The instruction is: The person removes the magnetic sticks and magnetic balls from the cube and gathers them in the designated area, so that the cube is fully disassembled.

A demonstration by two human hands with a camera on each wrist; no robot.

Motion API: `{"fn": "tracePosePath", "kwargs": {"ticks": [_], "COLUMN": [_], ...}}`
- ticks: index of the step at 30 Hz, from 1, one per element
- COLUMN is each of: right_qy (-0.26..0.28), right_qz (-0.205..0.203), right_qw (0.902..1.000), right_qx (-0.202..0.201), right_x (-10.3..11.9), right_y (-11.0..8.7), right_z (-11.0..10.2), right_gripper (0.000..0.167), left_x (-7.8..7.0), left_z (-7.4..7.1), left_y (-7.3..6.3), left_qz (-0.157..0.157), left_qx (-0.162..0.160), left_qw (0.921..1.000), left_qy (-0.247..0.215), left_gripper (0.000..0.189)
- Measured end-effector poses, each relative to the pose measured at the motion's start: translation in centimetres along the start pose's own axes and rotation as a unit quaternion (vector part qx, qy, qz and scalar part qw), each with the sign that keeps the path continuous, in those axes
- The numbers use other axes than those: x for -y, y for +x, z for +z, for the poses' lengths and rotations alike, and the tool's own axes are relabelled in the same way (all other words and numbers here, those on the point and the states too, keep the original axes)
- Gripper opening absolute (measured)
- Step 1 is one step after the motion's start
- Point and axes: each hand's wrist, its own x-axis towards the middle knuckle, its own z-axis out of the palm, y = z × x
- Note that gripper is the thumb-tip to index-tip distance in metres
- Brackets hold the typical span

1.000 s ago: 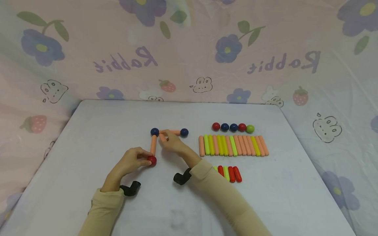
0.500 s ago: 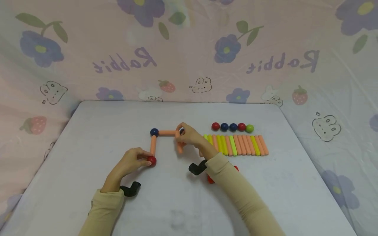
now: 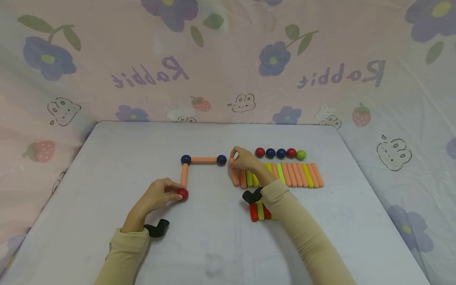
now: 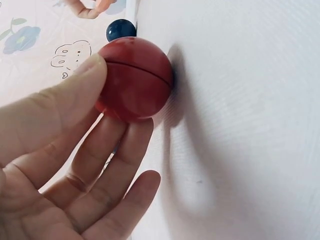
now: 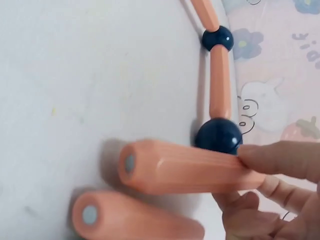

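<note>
My left hand [image 3: 156, 194] holds a red ball [image 3: 183, 194] between thumb and fingers at the near end of an L-shaped chain. From that ball an orange stick [image 3: 184, 175] runs back to a blue ball [image 3: 186, 159] at the corner. A second orange stick [image 3: 204, 160] leads right from there to another blue ball [image 3: 221, 160]. Just right of that ball, my right hand [image 3: 246, 160] pinches the far end of a loose orange stick [image 5: 185, 167]. Its grey-tipped end points toward me, beside the first orange stick [image 3: 243, 180] of a row.
Orange, yellow and green sticks [image 3: 301, 175] lie side by side at the right, partly behind my right hand. Behind them stands a line of red, blue and green balls [image 3: 281, 153]. Shorter red and green sticks [image 3: 254, 212] lie nearer, partly covered by my right sleeve [image 3: 303, 233].
My right hand has moved right with the loose orange stick, from near the corner blue ball, past the second blue ball, to the row's left end. My left hand keeps its hold on the red ball.
</note>
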Motion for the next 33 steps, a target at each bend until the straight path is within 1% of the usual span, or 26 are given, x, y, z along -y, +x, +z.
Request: {"fn": "tracePosePath", "kwargs": {"ticks": [4,9,13,20,22,28,30,33], "right_qy": [-0.002,-0.050,-0.080,-0.080,-0.081,-0.093,-0.089,-0.067], "right_qz": [0.008,0.000,-0.008,0.022,0.022,0.000,-0.013,-0.029], "right_qw": [1.0000,0.9986,0.9966,0.9965,0.9964,0.9950,0.9948,0.9955], "right_qx": [-0.002,-0.014,-0.014,-0.011,-0.013,-0.036,-0.048,-0.059], "right_x": [-0.5,-1.0,-1.3,-1.7,-1.8,-1.6,-1.3,-0.6], "right_y": [0.0,0.4,0.6,0.7,0.6,0.3,-0.1,-0.8], "right_z": [-0.3,-0.6,-0.8,-0.8,-0.7,-0.1,0.4,1.5], "right_gripper": [0.019,0.019,0.019,0.015,0.015,0.020,0.023,0.025], "left_x": [0.0,0.0,0.0,0.2,0.2,0.3,0.3,0.5], "left_z": [-0.1,-0.1,-0.1,0.0,-0.1,-0.2,-0.3,-0.8], "left_y": [0.0,0.0,-0.1,0.0,0.0,0.1,0.2,0.5], "left_qz": [0.001,0.000,0.001,0.009,0.013,0.022,0.028,0.036], "left_qx": [0.000,0.001,-0.001,-0.002,-0.003,0.005,0.013,0.024], "left_qw": [1.0000,1.0000,1.0000,1.0000,0.9999,0.9997,0.9995,0.9990], "left_qy": [0.000,-0.002,-0.003,0.002,0.003,0.002,0.003,0.005], "left_gripper": [0.031,0.031,0.031,0.031,0.031,0.031,0.030,0.029]}}
